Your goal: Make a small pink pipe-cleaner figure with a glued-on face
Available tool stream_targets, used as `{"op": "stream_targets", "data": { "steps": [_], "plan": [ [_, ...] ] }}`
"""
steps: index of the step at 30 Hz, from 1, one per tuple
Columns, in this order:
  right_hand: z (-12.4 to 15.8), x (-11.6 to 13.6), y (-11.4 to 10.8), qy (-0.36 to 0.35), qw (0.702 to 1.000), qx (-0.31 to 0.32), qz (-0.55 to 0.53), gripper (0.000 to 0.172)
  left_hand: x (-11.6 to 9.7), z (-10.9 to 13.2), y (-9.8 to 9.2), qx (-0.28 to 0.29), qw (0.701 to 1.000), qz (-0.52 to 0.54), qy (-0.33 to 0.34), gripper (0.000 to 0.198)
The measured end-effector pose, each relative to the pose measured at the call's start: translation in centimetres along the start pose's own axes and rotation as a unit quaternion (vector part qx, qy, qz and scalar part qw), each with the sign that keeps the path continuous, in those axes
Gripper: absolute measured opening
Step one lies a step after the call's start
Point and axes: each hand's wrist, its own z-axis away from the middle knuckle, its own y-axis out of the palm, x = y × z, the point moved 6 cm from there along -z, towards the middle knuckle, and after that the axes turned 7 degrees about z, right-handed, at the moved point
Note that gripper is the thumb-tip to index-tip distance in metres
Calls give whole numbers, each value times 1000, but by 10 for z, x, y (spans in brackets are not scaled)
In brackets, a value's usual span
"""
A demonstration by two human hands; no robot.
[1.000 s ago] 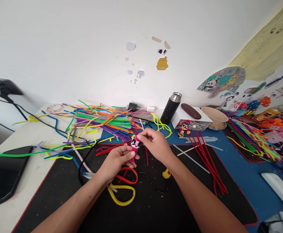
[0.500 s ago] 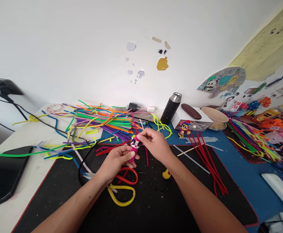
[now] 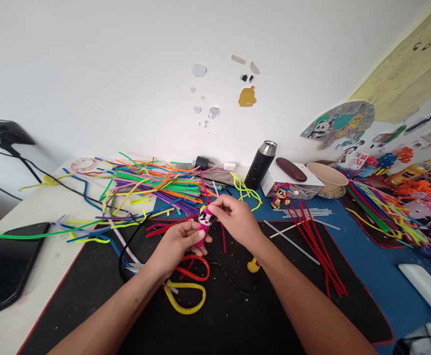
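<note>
Above the black mat (image 3: 230,315), a small pipe-cleaner doll (image 3: 205,217) is held upright, slightly tilted. It has a pink body, a white face with black marks and pink on top. My left hand (image 3: 180,244) pinches its pink body between thumb and fingers. The closed fingers of my right hand (image 3: 233,217) grip the top of its head. Pink pipe-cleaner ends stick up behind it. Under my left wrist lie scissors (image 3: 186,298) with one red and one yellow handle; their blades are partly hidden. A similar finished-looking doll (image 3: 281,196) stands farther right.
A heap of colored pipe cleaners (image 3: 156,185) lies at the back left. A black flask (image 3: 260,165), a white drawer box (image 3: 291,181) and a beige bowl (image 3: 326,177) stand along the wall. Red pipe cleaners (image 3: 317,246) lie right, a dark phone-like slab (image 3: 10,268) left.
Almost nothing differs. Both hands keep their hold on the doll, and its face has turned very slightly.
</note>
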Motion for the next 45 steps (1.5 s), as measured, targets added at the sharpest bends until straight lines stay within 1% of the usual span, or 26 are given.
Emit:
{"op": "stream_targets", "data": {
  "steps": [10,31,39,43,45],
  "plan": [
    [1,-2,1,-1,1000,4,-20,16,-1,1,0,9,1000,2,-5,48],
    [2,-2,2,-5,1000,9,-21,17,-1,1,2,18,1000,2,-17,47],
    [3,-1,3,9,998,-6,-64,19,-5,0,1,14,1000,-15,-6,49],
    [4,3,3,6,996,-4,-87,17,-9,0,-2,-1,1000,-18,4,50],
    [6,4,4,9,995,1,-95,19,-11,-1,-3,-7,1000,-19,12,51]
  ]
}}
